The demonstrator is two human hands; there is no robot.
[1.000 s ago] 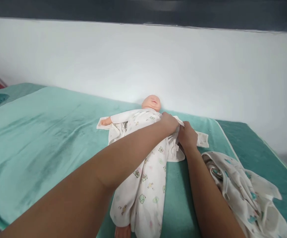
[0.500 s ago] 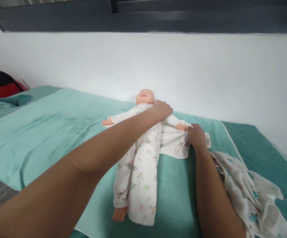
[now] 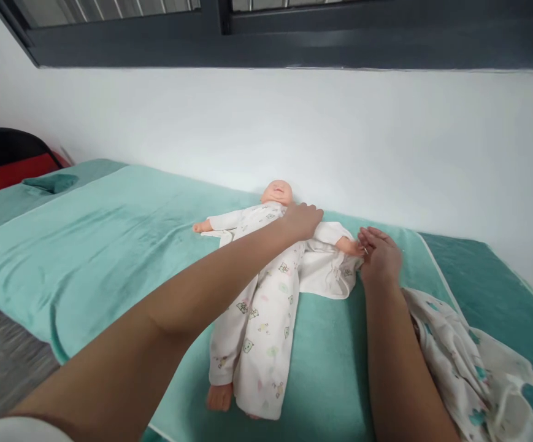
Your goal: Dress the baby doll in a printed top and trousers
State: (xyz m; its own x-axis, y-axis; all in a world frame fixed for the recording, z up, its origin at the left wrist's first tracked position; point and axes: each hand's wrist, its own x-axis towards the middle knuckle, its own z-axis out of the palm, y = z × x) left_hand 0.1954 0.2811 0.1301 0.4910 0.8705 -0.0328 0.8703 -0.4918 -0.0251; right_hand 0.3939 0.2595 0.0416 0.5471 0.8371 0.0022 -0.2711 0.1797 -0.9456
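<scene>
Mint-green plush blanket spread wide, and on it lies the baby doll, flat on its back, head up by the white wall. Look at that left arm, slanting right across the doll's body, elbow slightly bent, left hand laid back-side-up at the doll's shoulder; its fingertips are hidden, so any grasp there can't be told. Over to the right hand: forearm straight ahead, fingers loosely bent and unclenched, right at the doll's hand, though whether they pinch it can't be made out. Below, a white garment flap fans out. Plenty of room leftward, the blanket running out to its edge above the grey floor. Tighter on the right! Crumpled teal-printed white cloth crowds the forearm, near the blanket's pale border, with a darker teal cover beyond.
</scene>
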